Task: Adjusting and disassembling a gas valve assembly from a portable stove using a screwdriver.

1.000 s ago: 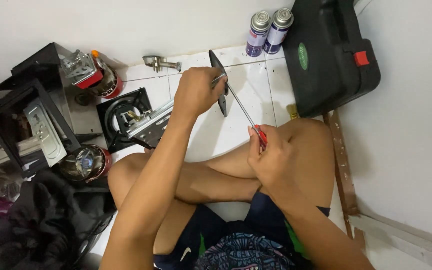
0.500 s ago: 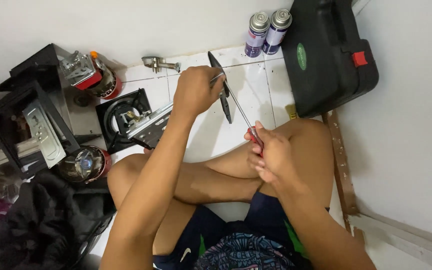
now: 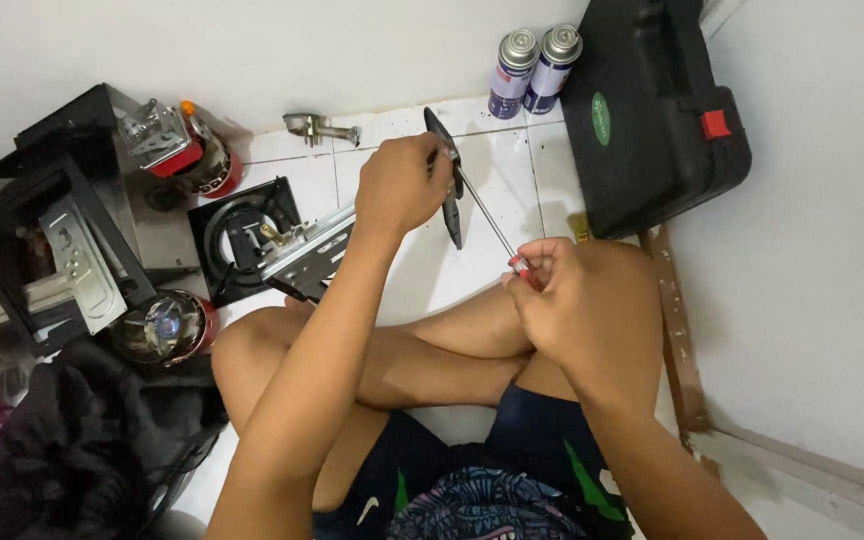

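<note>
Head view: right hand (image 3: 562, 290) pinches screwdriver (image 3: 492, 225).

Left hand (image 3: 400, 190) grips black plate (image 3: 449, 185); right hand (image 3: 564, 300) grips screwdriver (image 3: 492, 225).

The screwdriver (image 3: 487, 215) has a shiny metal shaft; the case (image 3: 652, 130) is matt black plastic; the floor (image 3: 412, 270) is glossy tile.

Bare white floor tiles (image 3: 512, 190) lie open ahead of the knees. 2 gas canisters (image 3: 532, 70) block the far side, a black case (image 3: 652, 120) the right, stove parts (image 3: 252, 235) the left.
</note>
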